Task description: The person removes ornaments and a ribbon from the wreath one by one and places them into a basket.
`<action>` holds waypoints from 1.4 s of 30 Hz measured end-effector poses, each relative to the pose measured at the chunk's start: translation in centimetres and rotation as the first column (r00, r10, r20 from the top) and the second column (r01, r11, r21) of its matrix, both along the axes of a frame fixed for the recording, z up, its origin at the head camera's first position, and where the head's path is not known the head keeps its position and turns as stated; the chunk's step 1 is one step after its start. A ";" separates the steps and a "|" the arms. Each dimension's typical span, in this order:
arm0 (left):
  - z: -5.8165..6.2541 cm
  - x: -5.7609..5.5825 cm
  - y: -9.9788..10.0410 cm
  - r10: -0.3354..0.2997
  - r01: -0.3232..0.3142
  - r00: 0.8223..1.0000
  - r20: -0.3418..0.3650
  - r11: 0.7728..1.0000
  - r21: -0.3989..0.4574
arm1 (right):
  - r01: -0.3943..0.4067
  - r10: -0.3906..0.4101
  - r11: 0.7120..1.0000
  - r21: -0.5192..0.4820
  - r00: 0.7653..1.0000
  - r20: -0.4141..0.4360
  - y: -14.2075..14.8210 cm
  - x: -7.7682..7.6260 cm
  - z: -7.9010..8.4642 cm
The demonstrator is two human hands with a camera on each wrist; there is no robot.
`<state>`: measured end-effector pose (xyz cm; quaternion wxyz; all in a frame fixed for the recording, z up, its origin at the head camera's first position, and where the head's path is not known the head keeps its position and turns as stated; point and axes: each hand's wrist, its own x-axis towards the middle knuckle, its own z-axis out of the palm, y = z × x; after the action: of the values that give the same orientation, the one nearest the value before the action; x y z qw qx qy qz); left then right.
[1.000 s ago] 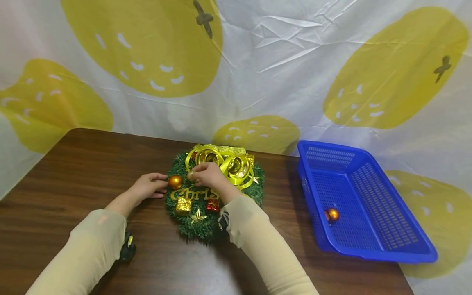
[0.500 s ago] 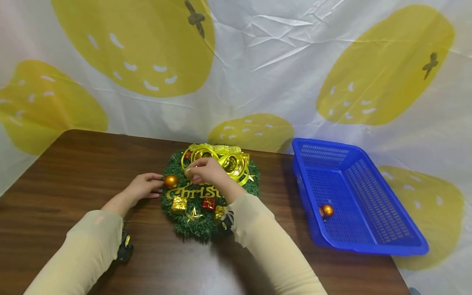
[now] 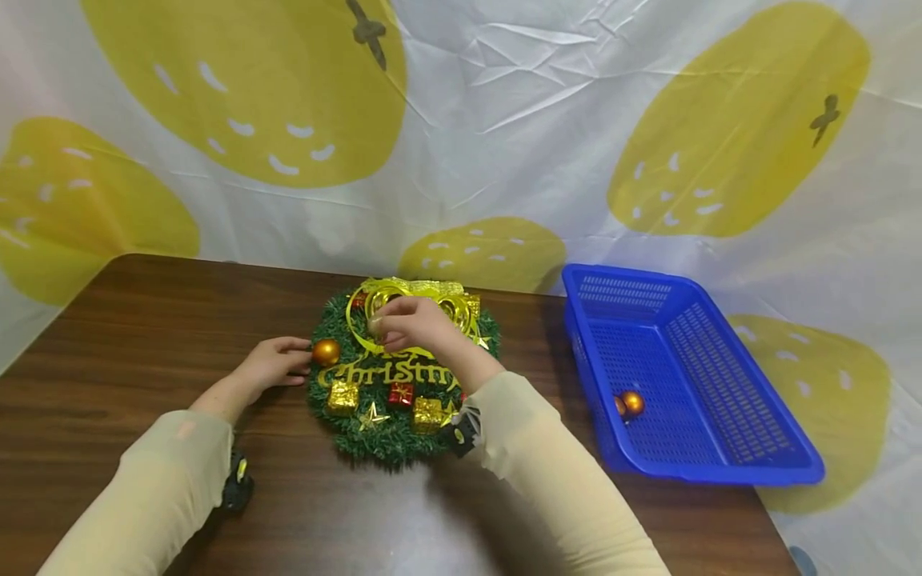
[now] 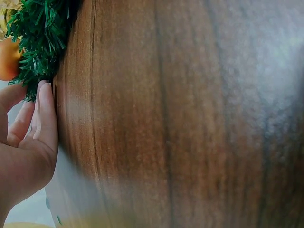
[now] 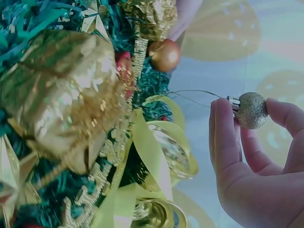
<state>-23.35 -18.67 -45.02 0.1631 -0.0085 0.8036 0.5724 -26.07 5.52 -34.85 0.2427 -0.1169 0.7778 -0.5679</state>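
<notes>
Here we see the right hand [image 3: 425, 326] pinching a glittery gold bauble [image 5: 253, 111] between thumb and fingertips, over the Christmas wreath [image 3: 389, 446] and near its gold bells [image 3: 454, 309], the bauble's thin cord loop [image 5: 194, 90] trailing toward the wreath. We find the left hand [image 3: 270, 366] loosely extended, its fingertips touching the wreath's left edge beside an orange bauble [image 3: 326, 353]. The wreath lies on a wooden table [image 3: 166, 320]; to its right we spot two more orange baubles [image 3: 632, 402] in a blue plastic basket [image 3: 684, 424].

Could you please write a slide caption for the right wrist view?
The right hand pinches a small glittery bauble near a decorated green wreath.
</notes>
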 end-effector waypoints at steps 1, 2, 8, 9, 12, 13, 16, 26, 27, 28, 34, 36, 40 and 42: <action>0.0 0.0 0.0 0.000 0.000 1.000 0.000 1.000 -0.001 | -0.005 0.005 1.000 -0.004 1.000 -0.001 0.1 0.0 0.1; 0.1 0.0 0.0 0.001 -0.001 1.000 0.000 1.000 -0.002 | -0.008 0.008 1.000 -0.007 1.000 -0.001 0.3 0.0 0.3; 0.1 -0.1 0.2 0.007 -0.007 1.000 0.000 1.000 -0.009 | -0.027 0.027 1.000 -0.001 1.000 -0.014 1.1 0.4 1.5; 0.1 -0.1 0.2 0.010 -0.010 1.000 0.000 1.000 -0.010 | -0.027 0.027 1.000 0.000 1.000 -0.015 1.3 0.5 1.7; 0.0 0.0 0.2 0.015 -0.015 1.000 -0.001 1.000 -0.011 | -0.027 0.027 1.000 0.007 0.999 -0.023 1.8 0.6 2.3; 0.0 0.0 0.2 0.016 -0.016 1.000 -0.001 1.000 -0.013 | -0.025 0.025 1.000 0.010 0.999 -0.026 2.0 0.6 2.5; 0.0 0.1 0.2 0.016 -0.016 1.000 -0.004 1.000 -0.012 | -0.020 0.021 1.000 0.021 0.998 -0.051 2.7 0.6 3.0; 0.2 0.3 0.3 0.014 -0.014 1.000 -0.026 1.000 -0.023 | 0.035 -0.039 0.998 -0.046 0.995 -0.094 6.4 -0.1 4.4; 0.2 0.3 0.3 0.014 -0.015 1.000 -0.027 1.000 -0.023 | 0.043 -0.048 0.998 -0.050 0.994 -0.096 6.8 -0.1 4.6; 0.2 0.3 0.3 0.016 -0.017 1.000 -0.026 1.000 -0.022 | 0.049 -0.054 0.997 -0.057 0.994 -0.097 7.2 -0.2 4.8; 0.2 0.4 0.3 0.027 -0.027 0.999 -0.017 1.000 -0.014 | 0.094 -0.107 0.989 -0.112 0.988 -0.108 9.5 -0.5 5.7; 0.3 0.4 0.3 0.027 -0.028 1.000 -0.014 0.999 -0.018 | 0.108 -0.124 0.985 -0.136 0.986 -0.114 10.3 -0.5 6.0; 0.3 0.4 0.4 0.026 -0.026 1.000 -0.009 0.999 -0.030 | 0.138 -0.159 0.977 -0.164 0.980 -0.121 12.0 -0.7 6.4; 0.3 0.4 0.4 0.025 -0.025 1.000 -0.009 0.999 -0.034 | 0.158 -0.179 0.974 -0.163 0.976 -0.122 12.9 -0.9 6.5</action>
<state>-22.99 -18.25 -44.67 0.1525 -0.0189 0.8137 0.5606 -26.94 18.38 -28.32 0.1303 -0.1071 0.7540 -0.6348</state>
